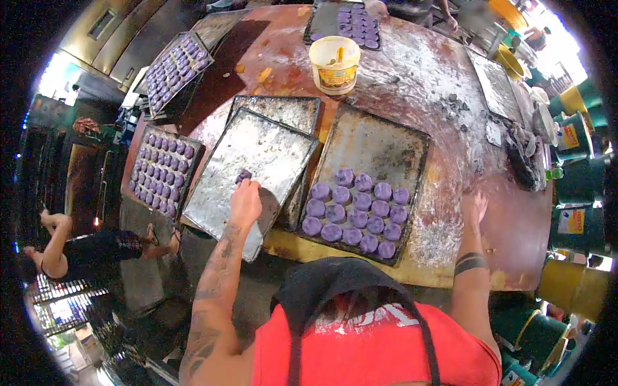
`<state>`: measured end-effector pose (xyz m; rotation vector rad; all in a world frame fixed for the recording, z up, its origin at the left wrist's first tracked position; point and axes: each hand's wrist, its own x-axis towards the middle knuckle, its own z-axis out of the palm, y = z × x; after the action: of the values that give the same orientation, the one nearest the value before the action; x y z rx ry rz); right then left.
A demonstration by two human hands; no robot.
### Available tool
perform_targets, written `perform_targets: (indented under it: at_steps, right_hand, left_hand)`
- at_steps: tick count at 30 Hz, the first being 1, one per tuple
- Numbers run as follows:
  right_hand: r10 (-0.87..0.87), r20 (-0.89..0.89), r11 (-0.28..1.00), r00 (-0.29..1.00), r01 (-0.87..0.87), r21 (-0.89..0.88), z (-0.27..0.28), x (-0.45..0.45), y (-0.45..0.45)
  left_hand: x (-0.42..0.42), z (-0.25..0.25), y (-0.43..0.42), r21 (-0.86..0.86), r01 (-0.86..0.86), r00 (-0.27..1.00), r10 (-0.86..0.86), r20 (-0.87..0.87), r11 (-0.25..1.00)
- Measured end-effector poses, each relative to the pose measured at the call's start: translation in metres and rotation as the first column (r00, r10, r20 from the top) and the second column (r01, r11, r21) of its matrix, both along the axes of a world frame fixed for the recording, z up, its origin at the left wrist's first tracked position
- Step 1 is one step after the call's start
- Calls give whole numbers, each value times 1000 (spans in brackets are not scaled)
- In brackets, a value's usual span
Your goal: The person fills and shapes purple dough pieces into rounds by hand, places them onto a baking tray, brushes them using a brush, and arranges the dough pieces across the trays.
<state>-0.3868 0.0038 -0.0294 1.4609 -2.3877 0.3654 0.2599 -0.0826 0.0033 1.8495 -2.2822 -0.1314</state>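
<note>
My left hand (247, 201) reaches over a metal baking tray (257, 149), its fingers closed on a small purple dough piece (243, 175) at the tray's surface. That tray lies tilted across other dark-rimmed trays and carries no other dough. To its right, a baking tray (380, 138) holds several rows of round purple dough pieces (358, 219) in its near half; its far half is bare metal. Over at the table's right side, my right hand (475, 207) lies low on the floury tabletop, fingers stretched forward, with nothing visible in it.
A yellow-white bucket (334, 67) stands beyond the trays. More trays of purple dough (162, 168) sit on the left and at the far edge. Dark cloth (524, 157) lies at the right edge. A person (96, 251) is at the left; green buckets (571, 180) line the right.
</note>
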Motion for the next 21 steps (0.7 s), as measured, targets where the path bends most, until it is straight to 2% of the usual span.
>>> perform_targets:
  at_steps: [1,2,3,5,6,7,8,9,10,11,13,15,18,21]
  right_hand:
    - [-103,-19,989,995,104,104,3,-4,21]
    - [-230,187,960,955,191,204,-2,-11,36]
    - [-236,199,965,951,205,166,-18,-15,45]
    - [-245,224,969,943,229,96,-59,-23,58]
    - [-177,377,983,909,182,22,-47,-1,55]
    - [-52,571,992,819,107,-64,-14,43,41]
    - [61,711,991,701,42,-125,13,88,27]
    - [151,794,986,589,-29,-166,38,129,14]
    - [228,840,974,493,-112,-199,60,170,3]
    - [326,828,943,456,-222,-248,56,194,-8]
    - [600,716,786,356,-427,-446,101,247,-18]
    - [539,803,796,253,-464,-388,140,281,-18]
    - [638,628,746,446,-562,-358,145,289,-20]
    - [748,416,657,517,-670,-347,128,302,-20]
  left_hand:
    - [9,-13,1,-20,9,999,-9,-45,1000]
    - [13,-20,-1,3,-17,998,17,-53,1000]
    - [1,-11,-3,118,-109,967,133,-219,987]
    - [-33,16,-4,384,-216,788,393,-474,898]
    - [-39,-10,-10,445,-56,521,407,-750,894]
    - [-66,-2,-8,565,81,127,554,-823,821]
    - [-97,21,-2,577,173,19,583,-812,798]
    - [-115,4,-2,580,294,-148,636,-757,759]
    - [-134,-4,-5,575,345,-127,643,-755,742]
    - [-155,16,-1,556,386,-136,642,-755,736]
    - [-184,44,6,561,346,15,593,-805,752]
    - [-192,62,12,546,458,0,614,-789,702]
    - [-197,66,25,485,543,-55,605,-795,686]
    - [-197,70,31,451,564,-131,615,-778,691]
